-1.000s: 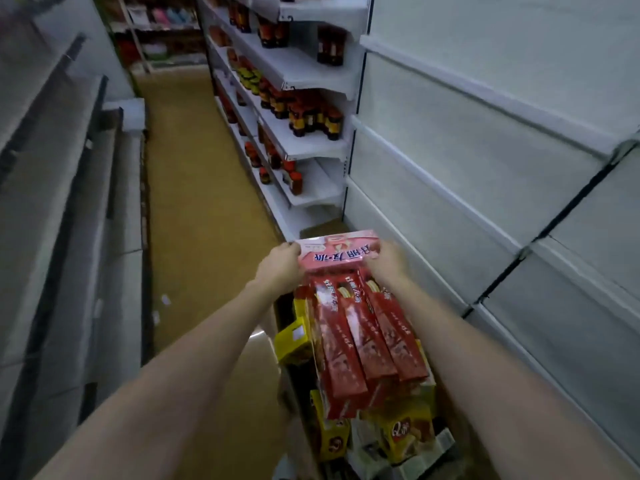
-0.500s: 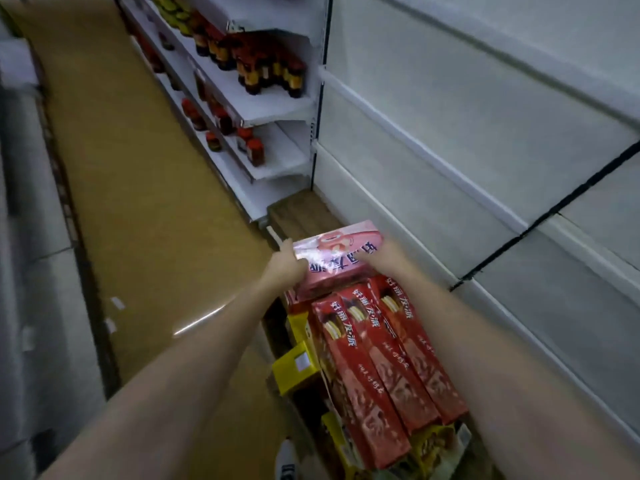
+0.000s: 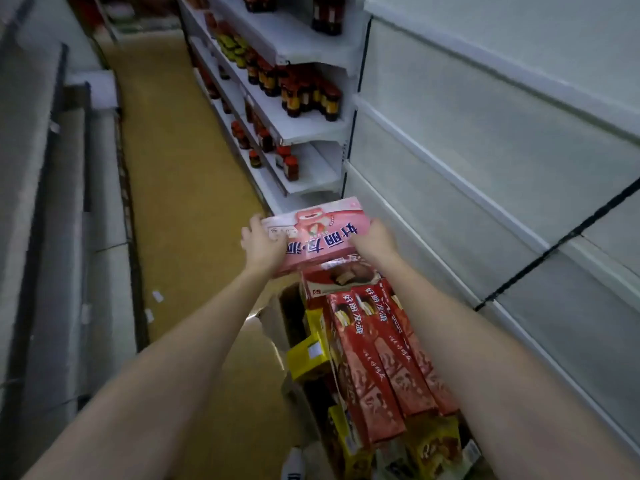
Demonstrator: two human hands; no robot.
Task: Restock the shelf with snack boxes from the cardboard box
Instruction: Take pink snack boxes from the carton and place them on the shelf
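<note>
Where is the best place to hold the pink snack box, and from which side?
Take the pink snack box by its two short ends, one hand from each side, as the left hand and right hand do now. It is wide and flat, so an end grip should keep it level.

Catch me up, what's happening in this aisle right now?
A person is restocking snacks. Both hands, left hand and right hand, hold a pink snack box by its ends, above the cardboard box on the floor. Red snack boxes and yellow boxes remain packed inside. The white shelves to the right are bare; none has been placed there yet.
</note>
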